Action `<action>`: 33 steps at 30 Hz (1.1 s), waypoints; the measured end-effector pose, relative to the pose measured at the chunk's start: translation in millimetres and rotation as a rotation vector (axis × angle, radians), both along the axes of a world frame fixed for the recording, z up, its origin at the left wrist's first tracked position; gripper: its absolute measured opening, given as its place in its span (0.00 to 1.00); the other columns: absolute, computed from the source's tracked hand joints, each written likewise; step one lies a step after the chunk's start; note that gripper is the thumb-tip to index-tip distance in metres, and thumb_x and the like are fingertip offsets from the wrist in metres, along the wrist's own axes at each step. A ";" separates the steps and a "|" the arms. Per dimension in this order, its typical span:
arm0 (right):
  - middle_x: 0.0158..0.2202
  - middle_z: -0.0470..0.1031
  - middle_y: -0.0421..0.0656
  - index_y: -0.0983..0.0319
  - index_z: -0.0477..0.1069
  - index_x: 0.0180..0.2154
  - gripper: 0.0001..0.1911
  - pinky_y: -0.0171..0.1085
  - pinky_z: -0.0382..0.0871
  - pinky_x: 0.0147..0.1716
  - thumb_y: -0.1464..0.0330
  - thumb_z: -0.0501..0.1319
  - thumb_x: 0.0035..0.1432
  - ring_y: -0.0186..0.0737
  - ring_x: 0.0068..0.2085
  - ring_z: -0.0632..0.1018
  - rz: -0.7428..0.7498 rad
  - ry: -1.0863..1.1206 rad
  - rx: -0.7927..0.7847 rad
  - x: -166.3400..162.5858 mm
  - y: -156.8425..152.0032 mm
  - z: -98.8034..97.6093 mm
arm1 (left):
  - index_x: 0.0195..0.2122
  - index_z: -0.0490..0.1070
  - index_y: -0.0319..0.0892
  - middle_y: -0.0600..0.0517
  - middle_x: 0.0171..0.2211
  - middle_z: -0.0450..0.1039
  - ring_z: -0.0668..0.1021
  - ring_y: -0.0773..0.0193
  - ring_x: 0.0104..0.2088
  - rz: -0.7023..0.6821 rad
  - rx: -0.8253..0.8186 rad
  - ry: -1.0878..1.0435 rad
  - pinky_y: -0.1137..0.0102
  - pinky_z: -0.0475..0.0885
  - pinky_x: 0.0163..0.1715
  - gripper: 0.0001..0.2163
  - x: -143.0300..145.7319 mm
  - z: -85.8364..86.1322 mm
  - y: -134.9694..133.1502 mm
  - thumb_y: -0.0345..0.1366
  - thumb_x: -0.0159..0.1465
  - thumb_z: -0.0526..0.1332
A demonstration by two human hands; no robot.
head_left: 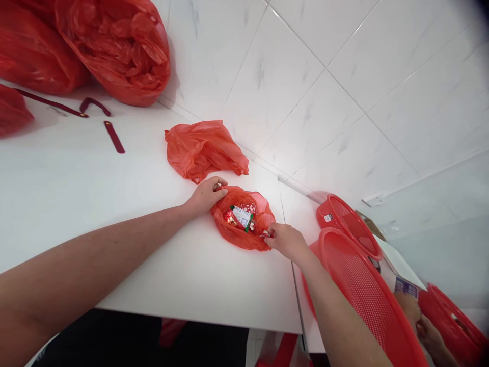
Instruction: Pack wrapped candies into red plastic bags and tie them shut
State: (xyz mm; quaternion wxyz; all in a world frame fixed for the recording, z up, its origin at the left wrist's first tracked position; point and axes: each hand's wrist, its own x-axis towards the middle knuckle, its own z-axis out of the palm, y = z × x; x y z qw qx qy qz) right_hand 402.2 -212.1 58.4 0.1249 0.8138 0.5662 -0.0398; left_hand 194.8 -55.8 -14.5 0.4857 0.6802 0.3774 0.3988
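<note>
A red plastic bag (229, 238) stands on the white table with its mouth wide apart. Inside it lie several small packaged items, among them a white packet with green ends (242, 217) and a shiny red-and-gold wrapped piece (230, 217). My left hand (209, 194) pinches the bag's rim on its far left side. At the right side of the mouth, my right hand (284, 239) has its fingers closed on a small red wrapped candy (265, 234), just inside the rim. My right fingertips are partly hidden by the bag's edge.
Another red bag (202, 150) lies crumpled behind, by the tiled wall. Large filled red bags (122, 51) and dark red straps (114, 136) are at the left. Red baskets (355, 285) stand at the right. Beyond them show another person's hands (424, 326).
</note>
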 end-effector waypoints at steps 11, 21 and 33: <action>0.24 0.71 0.38 0.57 0.64 0.28 0.07 0.34 0.50 0.22 0.62 0.55 0.54 0.35 0.23 0.68 0.064 -0.002 0.271 -34.0 3.2 51.9 | 0.41 0.69 0.45 0.54 0.27 0.71 0.74 0.63 0.29 0.009 -0.005 0.002 0.68 0.68 0.30 0.14 -2.1 3.5 -1.6 0.43 0.56 0.57; 0.22 0.69 0.40 0.58 0.61 0.25 0.04 0.35 0.49 0.21 0.65 0.55 0.50 0.37 0.22 0.67 -0.116 -0.293 0.336 -8.4 -17.7 91.0 | 0.40 0.68 0.45 0.54 0.29 0.71 0.74 0.63 0.30 -0.011 -0.014 -0.040 0.69 0.68 0.29 0.13 -0.9 0.1 -1.5 0.44 0.56 0.57; 0.39 0.74 0.42 0.57 0.66 0.38 0.17 0.36 0.55 0.25 0.52 0.55 0.53 0.40 0.31 0.73 0.041 -0.005 0.539 -39.3 8.2 68.7 | 0.41 0.68 0.45 0.55 0.27 0.70 0.74 0.63 0.27 -0.011 -0.028 -0.033 0.69 0.68 0.28 0.14 -2.3 0.7 -1.1 0.44 0.56 0.57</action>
